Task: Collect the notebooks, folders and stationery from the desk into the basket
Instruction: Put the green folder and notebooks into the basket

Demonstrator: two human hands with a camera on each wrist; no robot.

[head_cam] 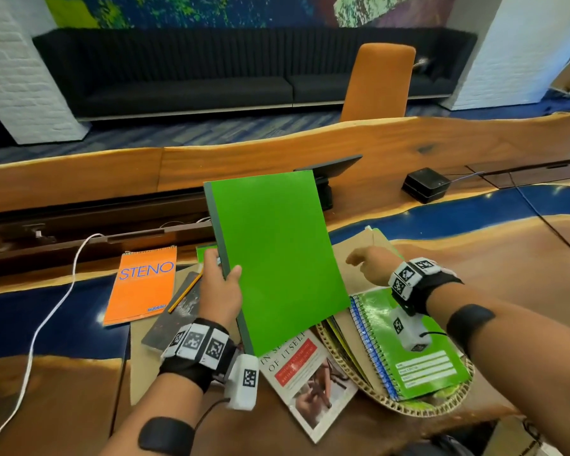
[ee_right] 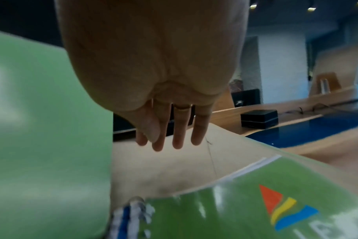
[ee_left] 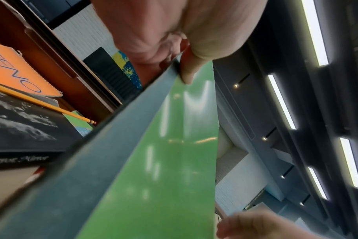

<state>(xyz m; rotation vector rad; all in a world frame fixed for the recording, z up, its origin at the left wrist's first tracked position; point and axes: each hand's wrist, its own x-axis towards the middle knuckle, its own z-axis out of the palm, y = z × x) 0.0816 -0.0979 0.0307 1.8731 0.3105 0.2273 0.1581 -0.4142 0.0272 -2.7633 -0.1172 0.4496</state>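
Note:
My left hand (head_cam: pixel 219 281) grips a plain green notebook (head_cam: pixel 273 255) by its dark spine, thumb (ee_left: pixel 191 67) on the cover, and holds it tilted up above the desk. Its lower corner hangs over the left rim of the woven basket (head_cam: pixel 441 408). Inside the basket lies a green spiral notebook (head_cam: pixel 418 350) on a tan folder (head_cam: pixel 359 255). My right hand (head_cam: pixel 367 260) hovers over that folder with straight fingers (ee_right: pixel 178 137), holding nothing. An orange STENO pad (head_cam: pixel 142 284), a yellow pencil (head_cam: pixel 185 292) and a dark book (head_cam: pixel 175 320) lie at the left.
A paperback (head_cam: pixel 306 380) lies at the desk's front edge, against the basket. A white cable (head_cam: pixel 46 320) curves along the left. A black box (head_cam: pixel 425 185) and a tilted dark stand (head_cam: pixel 329 179) sit farther back. An orange chair (head_cam: pixel 379 80) stands beyond the desk.

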